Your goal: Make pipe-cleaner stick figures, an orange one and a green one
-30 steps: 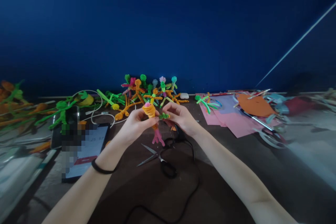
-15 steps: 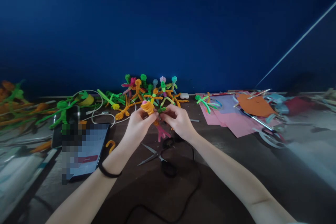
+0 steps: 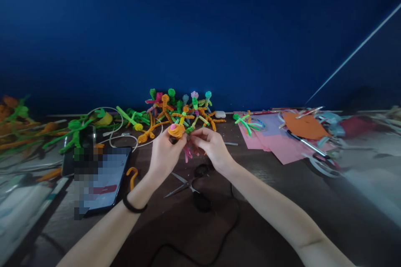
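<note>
A pipe cleaner figure (image 3: pixel 176 131) with an orange coiled head, a pink spot on top and pink ends below is held up over the table. My left hand (image 3: pixel 164 154) is closed round its orange part. Pinched fingers of my right hand (image 3: pixel 213 146) grip a green piece on the figure's right side; the fingertips partly hide it. Below the hands lie open scissors (image 3: pixel 188 184) with black handles. Behind them, a cluster of finished-looking pipe cleaner figures (image 3: pixel 165 102) in green, orange, pink and blue leans near the wall.
At left are a phone (image 3: pixel 108 181), a white cable (image 3: pixel 120 131), a bent orange pipe cleaner (image 3: pixel 133 177) and green figures (image 3: pixel 75 131). Pink paper (image 3: pixel 283 150), an orange paper piece (image 3: pixel 305 125) and pens lie right. A black cord (image 3: pixel 230 233) crosses the front.
The figure has tipped, its head sinking slightly and its pink ends drawn up behind my fingers. My left hand has turned and its wrist has shifted a little right.
</note>
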### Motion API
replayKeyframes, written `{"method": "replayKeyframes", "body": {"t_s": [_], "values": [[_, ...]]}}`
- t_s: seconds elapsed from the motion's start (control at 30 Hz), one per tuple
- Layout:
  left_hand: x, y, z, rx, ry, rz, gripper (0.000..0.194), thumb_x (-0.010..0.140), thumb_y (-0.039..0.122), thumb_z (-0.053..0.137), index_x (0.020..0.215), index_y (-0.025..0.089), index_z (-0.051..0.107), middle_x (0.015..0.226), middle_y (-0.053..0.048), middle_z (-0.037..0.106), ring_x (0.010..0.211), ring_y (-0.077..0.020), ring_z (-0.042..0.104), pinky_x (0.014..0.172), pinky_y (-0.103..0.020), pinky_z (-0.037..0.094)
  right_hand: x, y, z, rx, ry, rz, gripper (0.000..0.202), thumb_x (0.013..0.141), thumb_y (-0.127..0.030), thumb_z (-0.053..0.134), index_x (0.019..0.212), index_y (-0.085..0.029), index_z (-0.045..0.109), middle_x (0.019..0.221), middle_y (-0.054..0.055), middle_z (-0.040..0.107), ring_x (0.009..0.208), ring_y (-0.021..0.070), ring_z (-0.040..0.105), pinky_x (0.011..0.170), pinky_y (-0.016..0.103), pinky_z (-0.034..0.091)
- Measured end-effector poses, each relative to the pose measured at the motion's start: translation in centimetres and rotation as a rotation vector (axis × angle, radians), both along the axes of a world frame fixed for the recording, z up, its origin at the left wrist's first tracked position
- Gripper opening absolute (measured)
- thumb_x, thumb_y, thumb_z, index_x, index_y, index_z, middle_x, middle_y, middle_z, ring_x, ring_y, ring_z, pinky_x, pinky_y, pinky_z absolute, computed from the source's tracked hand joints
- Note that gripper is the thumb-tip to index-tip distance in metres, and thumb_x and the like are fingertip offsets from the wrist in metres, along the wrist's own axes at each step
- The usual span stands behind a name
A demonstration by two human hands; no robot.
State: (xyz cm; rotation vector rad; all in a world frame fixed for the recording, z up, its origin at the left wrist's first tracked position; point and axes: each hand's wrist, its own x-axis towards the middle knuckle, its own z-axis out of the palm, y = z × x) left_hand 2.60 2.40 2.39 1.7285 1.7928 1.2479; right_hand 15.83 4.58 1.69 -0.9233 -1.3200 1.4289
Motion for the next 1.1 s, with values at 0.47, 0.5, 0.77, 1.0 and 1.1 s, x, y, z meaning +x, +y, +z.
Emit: {"method": "replayKeyframes", "body": {"t_s": [0.47, 0.5, 0.77, 1.0, 1.1], "values": [[-0.5, 0.8, 0.3, -0.224, -0.478, -0.200, 0.016, 0.062, 0.031, 0.058, 0.064, 0.015, 0.057, 0.063, 0.000, 0.059, 0.065, -0.0137, 0.054, 0.062, -0.024, 0.042, 1.6, 1.7, -0.2, 0.234, -0.174, 0.182, 0.020, 0.067, -0.029, 0.063, 0.076, -0.016, 0.052, 0.068, -0.001, 0.057, 0.055, 0.0086, 0.053, 0.052, 0.022, 0.043], [-0.6, 0.9, 0.3, -0.285, -0.566, -0.222, 0.015, 0.061, 0.030, 0.059, 0.060, 0.016, 0.056, 0.061, 0.001, 0.059, 0.064, -0.0132, 0.054, 0.060, -0.024, 0.042, 1.9, 1.8, -0.1, 0.274, -0.207, 0.215, 0.020, 0.068, -0.029, 0.063, 0.079, -0.016, 0.053, 0.070, -0.001, 0.057, 0.057, 0.0092, 0.053, 0.054, 0.023, 0.044], [-1.0, 0.9, 0.7, -0.554, -0.866, -0.318, 0.010, 0.061, 0.022, 0.059, 0.054, 0.018, 0.054, 0.056, 0.002, 0.053, 0.055, -0.0093, 0.051, 0.055, -0.021, 0.043, 2.7, 1.9, 0.2, 0.511, -0.358, 0.176, 0.016, 0.072, -0.024, 0.058, 0.086, -0.017, 0.054, 0.074, 0.000, 0.058, 0.064, 0.0109, 0.055, 0.063, 0.026, 0.046], [-0.8, 0.8, 0.9, -0.576, -0.890, -0.332, 0.008, 0.059, 0.020, 0.060, 0.054, 0.017, 0.054, 0.053, 0.002, 0.051, 0.052, -0.0088, 0.049, 0.053, -0.021, 0.042, 2.7, 1.7, 0.6, 0.625, -0.400, 0.122, 0.011, 0.074, -0.023, 0.056, 0.083, -0.017, 0.059, 0.083, 0.003, 0.060, 0.074, 0.0134, 0.056, 0.063, 0.026, 0.044], [-0.7, 0.7, 0.9, -0.506, -0.804, -0.309, 0.010, 0.057, 0.022, 0.063, 0.055, 0.017, 0.055, 0.054, 0.002, 0.054, 0.056, -0.0105, 0.052, 0.057, -0.023, 0.042, 2.5, 1.6, 0.4, 0.518, -0.381, 0.139, 0.011, 0.075, -0.025, 0.055, 0.079, -0.016, 0.058, 0.072, 0.002, 0.058, 0.065, 0.0121, 0.055, 0.061, 0.026, 0.044]]}}
